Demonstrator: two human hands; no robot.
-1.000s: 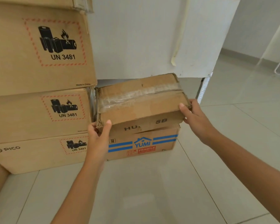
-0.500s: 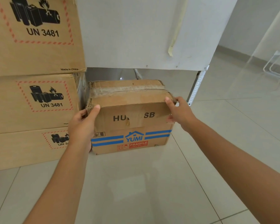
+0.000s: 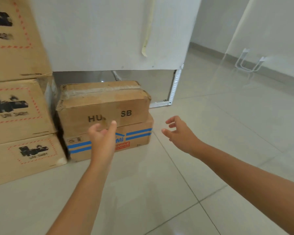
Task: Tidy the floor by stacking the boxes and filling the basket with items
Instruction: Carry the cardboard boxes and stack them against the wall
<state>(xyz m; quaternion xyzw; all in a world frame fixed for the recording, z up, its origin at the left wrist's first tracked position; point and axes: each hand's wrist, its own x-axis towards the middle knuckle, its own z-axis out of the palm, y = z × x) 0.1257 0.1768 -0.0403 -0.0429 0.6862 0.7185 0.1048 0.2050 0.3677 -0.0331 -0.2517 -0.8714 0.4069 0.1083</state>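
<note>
A worn brown carton (image 3: 105,102) with tape across its top rests on a carton with blue stripes and a red FRAGILE label (image 3: 139,138), both on the tiled floor. My left hand (image 3: 102,139) hovers in front of these two cartons, fingers loosely spread, holding nothing. My right hand (image 3: 180,133) floats to the right of the stack, fingers relaxed and apart, clear of the cardboard. No basket is in sight.
A tall stack of three large cartons with battery warning labels (image 3: 19,109) stands at the left, beside the small stack. Behind them hangs a white panel (image 3: 109,31) with a metal leg (image 3: 173,89). A white wire stand (image 3: 249,63) sits far right by the wall.
Both hands let go of the taped carton after setting it on the striped one, and drew back toward me. The view dropped lower.
</note>
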